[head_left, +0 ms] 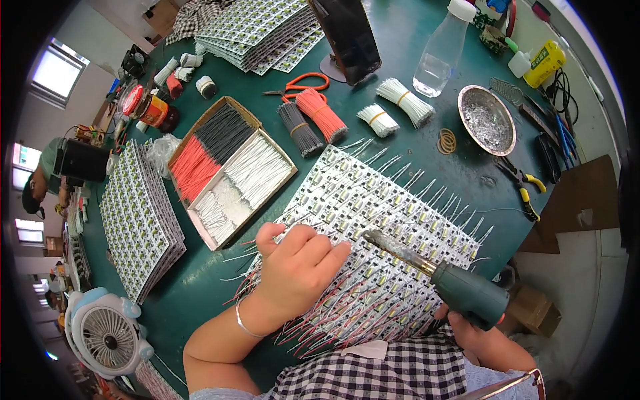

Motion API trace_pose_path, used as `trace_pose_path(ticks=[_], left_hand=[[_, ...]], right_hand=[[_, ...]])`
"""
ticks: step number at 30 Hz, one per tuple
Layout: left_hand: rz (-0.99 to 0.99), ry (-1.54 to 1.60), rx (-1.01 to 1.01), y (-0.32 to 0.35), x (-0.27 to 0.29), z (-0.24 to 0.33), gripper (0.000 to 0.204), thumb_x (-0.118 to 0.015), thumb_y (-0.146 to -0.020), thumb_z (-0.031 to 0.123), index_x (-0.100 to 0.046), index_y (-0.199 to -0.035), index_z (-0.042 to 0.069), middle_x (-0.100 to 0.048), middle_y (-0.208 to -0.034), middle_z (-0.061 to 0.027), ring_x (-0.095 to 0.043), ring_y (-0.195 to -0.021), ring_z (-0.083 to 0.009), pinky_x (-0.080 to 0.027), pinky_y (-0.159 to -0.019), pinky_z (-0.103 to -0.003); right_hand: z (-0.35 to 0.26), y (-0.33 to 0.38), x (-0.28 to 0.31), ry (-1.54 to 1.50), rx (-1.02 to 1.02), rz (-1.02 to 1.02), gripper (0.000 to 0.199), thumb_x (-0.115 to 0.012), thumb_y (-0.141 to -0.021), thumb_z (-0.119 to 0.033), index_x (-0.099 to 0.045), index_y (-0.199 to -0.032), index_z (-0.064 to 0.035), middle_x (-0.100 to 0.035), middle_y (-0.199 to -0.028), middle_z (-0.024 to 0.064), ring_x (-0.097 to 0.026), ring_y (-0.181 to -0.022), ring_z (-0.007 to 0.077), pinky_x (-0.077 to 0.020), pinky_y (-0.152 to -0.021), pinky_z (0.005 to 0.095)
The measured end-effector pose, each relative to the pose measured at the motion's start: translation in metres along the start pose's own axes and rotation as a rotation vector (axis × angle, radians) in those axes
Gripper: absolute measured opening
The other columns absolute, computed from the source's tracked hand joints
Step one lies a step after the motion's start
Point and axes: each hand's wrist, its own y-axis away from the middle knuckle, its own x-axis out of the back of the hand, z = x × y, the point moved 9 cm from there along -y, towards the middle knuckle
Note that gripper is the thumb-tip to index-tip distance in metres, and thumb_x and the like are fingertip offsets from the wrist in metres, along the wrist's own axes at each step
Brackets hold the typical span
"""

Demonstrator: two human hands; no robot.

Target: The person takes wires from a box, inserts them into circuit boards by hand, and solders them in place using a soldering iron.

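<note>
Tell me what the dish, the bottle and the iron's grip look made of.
Dish: looks metal, shiny silver, dull grey bits inside. Bottle: clear plastic, see-through, with a white cap. Iron's grip: matte dark green, likely plastic; the right hand holds it from below.

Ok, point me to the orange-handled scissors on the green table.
In the head view the orange-handled scissors lie top centre on the green table, just above the orange wire bundle and left of the dark upright phone.
</note>
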Motion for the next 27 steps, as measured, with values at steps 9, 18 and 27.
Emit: trace_pose_path(ticks=[9, 18, 27], left_hand=[[-0.038, 0.017, 0.022, 0.006, -0.018, -0.002, 0.015, -0.063, -0.069, 0.011, -0.067, -0.083, 0.018, -0.047, -0.067, 0.0061, -0.05, -0.073, -0.0129, -0.027, -0.08, -0.04], [-0.044, 0.101, 0.035, 0.003, -0.02, -0.007, 0.017, -0.064, -0.067, 0.009, -0.067, -0.082, 0.017, -0.047, -0.067, 0.0053, -0.05, -0.074, -0.014, -0.027, -0.079, -0.041], [-0.057, 0.082, 0.033, 0.004, -0.021, -0.006, 0.014, -0.064, -0.068, 0.01, -0.067, -0.081, 0.016, -0.048, -0.069, 0.0047, -0.05, -0.076, -0.0147, -0.028, -0.079, -0.041]], right_hand=[[0.022, 0.007, -0.011, 0.111, -0.182, -0.065, 0.031, -0.066, -0.074, -0.006, -0.062, -0.104, -0.0015, -0.064, -0.1, 0.0122, -0.064, -0.09, 0.028, -0.049, -0.081, 0.0346], [0.019, 0.006, -0.015, 0.183, -0.092, -0.056, 0.032, -0.068, -0.071, -0.004, -0.062, -0.103, -0.001, -0.065, -0.096, 0.0125, -0.064, -0.088, 0.0283, -0.0492, -0.081, 0.0347], [-0.03, -0.014, -0.026, 0.436, 0.144, -0.11, 0.034, -0.068, -0.069, -0.005, -0.062, -0.103, -0.0023, -0.064, -0.097, 0.0126, -0.065, -0.08, 0.0266, -0.052, -0.072, 0.0317]])
